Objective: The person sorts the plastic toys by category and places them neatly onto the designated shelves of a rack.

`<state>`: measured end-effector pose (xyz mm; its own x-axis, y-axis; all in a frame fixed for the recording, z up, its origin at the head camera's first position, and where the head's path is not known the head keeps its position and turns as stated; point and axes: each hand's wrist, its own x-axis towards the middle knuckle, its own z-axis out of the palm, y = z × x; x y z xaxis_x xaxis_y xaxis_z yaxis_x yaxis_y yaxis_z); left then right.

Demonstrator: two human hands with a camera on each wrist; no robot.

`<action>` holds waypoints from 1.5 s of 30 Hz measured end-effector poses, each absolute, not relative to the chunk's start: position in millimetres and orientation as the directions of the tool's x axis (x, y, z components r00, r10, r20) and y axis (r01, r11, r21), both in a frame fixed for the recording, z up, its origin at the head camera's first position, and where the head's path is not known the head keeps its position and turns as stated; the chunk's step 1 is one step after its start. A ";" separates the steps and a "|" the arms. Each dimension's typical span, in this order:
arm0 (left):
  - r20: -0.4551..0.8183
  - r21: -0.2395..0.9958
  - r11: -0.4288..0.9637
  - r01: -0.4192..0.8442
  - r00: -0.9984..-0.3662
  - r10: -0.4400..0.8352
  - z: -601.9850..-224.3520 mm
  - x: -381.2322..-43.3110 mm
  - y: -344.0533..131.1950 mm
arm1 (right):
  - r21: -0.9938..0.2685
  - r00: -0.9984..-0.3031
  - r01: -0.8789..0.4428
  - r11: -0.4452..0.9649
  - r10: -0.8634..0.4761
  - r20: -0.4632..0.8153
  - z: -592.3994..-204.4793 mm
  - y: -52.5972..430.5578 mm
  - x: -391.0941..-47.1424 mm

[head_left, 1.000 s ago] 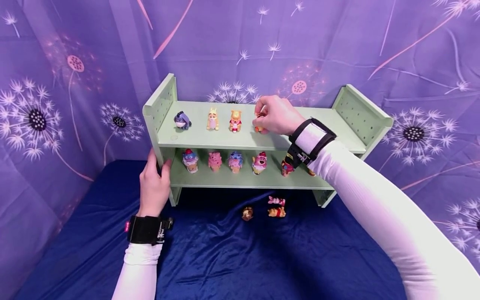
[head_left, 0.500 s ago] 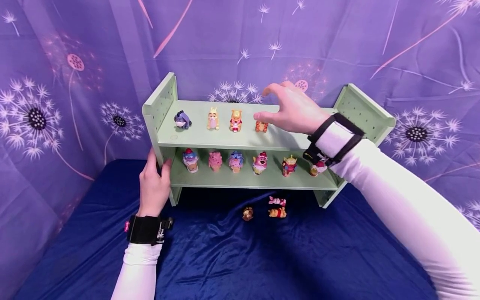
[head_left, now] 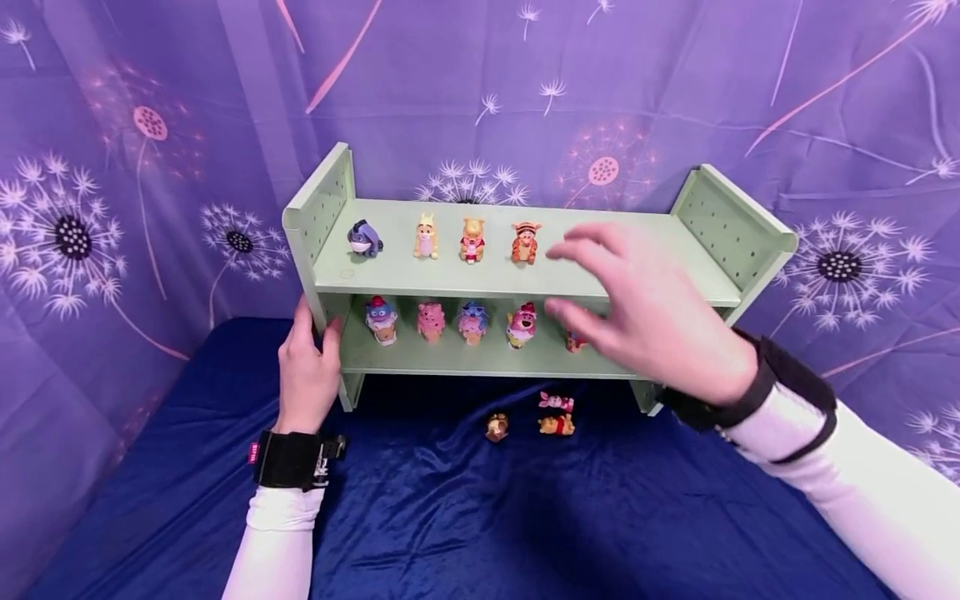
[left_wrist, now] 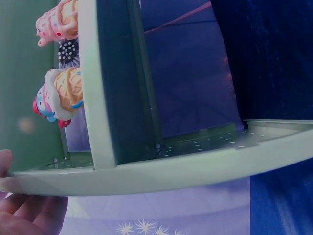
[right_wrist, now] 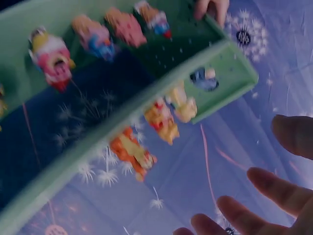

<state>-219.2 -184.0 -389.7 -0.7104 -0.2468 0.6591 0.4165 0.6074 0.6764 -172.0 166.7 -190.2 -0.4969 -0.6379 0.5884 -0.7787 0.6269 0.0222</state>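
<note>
My left hand (head_left: 309, 375) grips the left side panel of a pale green two-tier shelf (head_left: 480, 362), thumb on one side and fingers on the other, as the left wrist view also shows. My right hand (head_left: 652, 308) is spread and holds nothing, in front of the shelf's right half. Just left of its fingertips a striped tiger figurine (head_left: 524, 243) stands upright on the top board. In a row with it stand a yellow bear figurine (head_left: 472, 242), a pale yellow rabbit figurine (head_left: 426, 237) and a blue-grey donkey figurine (head_left: 365, 239).
The lower board carries several ice-cream-cone figurines (head_left: 430, 322), some hidden by my right hand. On the dark blue cloth (head_left: 450, 517) in front lie a brown figurine (head_left: 497, 427), a pink piglet figurine (head_left: 557, 402) and a bear figurine (head_left: 557, 425). A purple curtain (head_left: 420, 83) hangs behind.
My right hand has let go of the tiger figurine, leaving it standing on the top board, and has drawn back to the right and down. My left hand has stayed on the shelf.
</note>
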 end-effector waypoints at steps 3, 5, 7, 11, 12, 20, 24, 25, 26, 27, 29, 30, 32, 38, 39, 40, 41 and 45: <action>0.666 0.671 0.607 0.425 -0.705 -0.242 -390.9 -219.6 -183.2 | 0.021 -0.468 -0.809 0.587 -0.666 0.581 -211.0 176.2 -160.9; 0.668 0.670 0.604 0.433 -0.705 -0.236 -390.9 -220.0 -181.9 | 0.012 -0.456 -0.825 0.565 -0.678 0.576 -224.1 183.2 -154.3; 0.670 0.668 0.600 0.440 -0.706 -0.229 -390.3 -220.6 -180.4 | 0.007 -0.448 -0.837 0.547 -0.692 0.566 -238.1 191.1 -148.7; 0.673 0.666 0.603 0.439 -0.703 -0.231 -388.6 -220.6 -180.0 | -0.048 -0.448 -0.867 0.497 -0.733 0.512 -273.7 201.8 -144.5; 0.674 0.665 0.605 0.438 -0.701 -0.233 -388.5 -220.4 -180.6 | -0.061 -0.457 -0.867 0.495 -0.740 0.493 -284.5 203.4 -145.1; 0.663 0.675 0.601 0.428 -0.710 -0.238 -389.1 -218.7 -182.9 | -0.109 -0.522 -0.843 0.526 -0.755 0.397 -371.3 211.2 -167.4; 0.657 0.679 0.599 0.426 -0.716 -0.236 -389.4 -218.1 -183.0 | -0.119 -0.534 -0.840 0.529 -0.769 0.352 -403.5 216.5 -181.2; 0.657 0.678 0.599 0.426 -0.716 -0.236 -389.4 -218.1 -183.2 | -0.120 -0.531 -0.842 0.525 -0.772 0.348 -410.1 217.5 -184.5; 0.658 0.678 0.598 0.427 -0.715 -0.236 -389.3 -218.2 -183.3 | -0.126 -0.530 -0.844 0.521 -0.774 0.346 -416.1 218.4 -187.9; 0.659 0.678 0.599 0.427 -0.714 -0.237 -389.2 -218.2 -183.4 | -0.128 -0.528 -0.845 0.518 -0.775 0.347 -421.7 219.4 -190.9; 0.657 0.678 0.600 0.424 -0.716 -0.237 -389.3 -218.2 -183.6 | -0.119 -0.526 -0.846 0.520 -0.773 0.354 -431.8 220.9 -196.5; 0.656 0.679 0.600 0.422 -0.717 -0.237 -389.5 -218.2 -183.7 | -0.109 -0.530 -0.842 0.529 -0.771 0.353 -436.0 221.1 -198.4; 0.652 0.681 0.601 0.418 -0.721 -0.237 -389.5 -218.2 -183.3 | -0.073 -0.544 -0.828 0.556 -0.766 0.342 -443.0 221.5 -200.7; 0.648 0.683 0.604 0.412 -0.723 -0.239 -389.9 -217.8 -183.3 | 0.048 -0.596 -0.776 0.629 -0.757 0.269 -452.7 215.5 -198.7; 0.649 0.682 0.605 0.412 -0.722 -0.240 -389.8 -217.7 -183.3 | 0.058 -0.602 -0.771 0.634 -0.755 0.259 -453.0 214.3 -197.9; 0.649 0.681 0.605 0.412 -0.722 -0.240 -390.0 -217.7 -183.3 | 0.067 -0.607 -0.766 0.639 -0.754 0.251 -453.0 213.3 -197.0; 0.650 0.681 0.607 0.411 -0.721 -0.241 -390.1 -217.7 -183.3 | 0.073 -0.610 -0.763 0.642 -0.753 0.246 -453.0 212.3 -196.2; 0.651 0.679 0.608 0.412 -0.720 -0.239 -389.9 -218.1 -182.7 | 0.069 -0.620 -0.759 0.647 -0.751 0.225 -452.3 211.1 -194.1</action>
<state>-218.1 -182.7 -389.9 -0.7201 -0.2394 0.6513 0.4117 0.6080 0.6788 -194.1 211.1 -452.3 -0.6202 -0.7515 0.2250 -0.7593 0.6472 0.0685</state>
